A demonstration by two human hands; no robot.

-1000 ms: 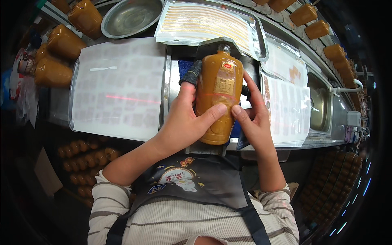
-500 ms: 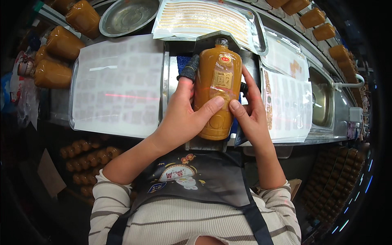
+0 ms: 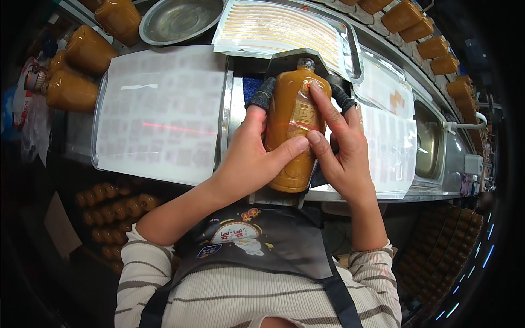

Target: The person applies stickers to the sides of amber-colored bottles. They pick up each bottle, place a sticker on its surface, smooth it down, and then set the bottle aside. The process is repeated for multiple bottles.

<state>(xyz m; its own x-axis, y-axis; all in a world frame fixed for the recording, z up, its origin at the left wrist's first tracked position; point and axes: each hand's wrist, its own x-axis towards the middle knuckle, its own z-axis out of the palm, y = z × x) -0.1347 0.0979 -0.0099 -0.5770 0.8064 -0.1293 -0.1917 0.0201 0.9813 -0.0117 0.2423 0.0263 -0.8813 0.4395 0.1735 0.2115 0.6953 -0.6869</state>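
Note:
A tan-brown glazed bottle [image 3: 283, 123] leans neck-away against a dark angled metal rest [image 3: 301, 53]. On its front are a raised gold square emblem [image 3: 302, 112] and a small red label near the shoulder. My left hand [image 3: 246, 150] grips its left side, thumb across the lower front. My right hand [image 3: 347, 156] is closed about the right side; its index fingertip presses at the red label, its thumb on the front below the emblem. Dark knitted covers wrap some fingers of both hands. The undersides of the fingers behind the bottle are hidden.
To the left lies a tray under a white sheet [image 3: 158, 115], with several brown bottles [image 3: 90, 49] and a metal bowl [image 3: 180, 21] beyond. Ahead is a tray of gold strips [image 3: 281, 27]. At right are printed sheets [image 3: 388, 158], a sink [image 3: 429, 145] and a bottle row [image 3: 404, 16].
My right index finger has moved from the bottle's right side onto the red label on its front. My left hand keeps its grip. The view has shifted slightly.

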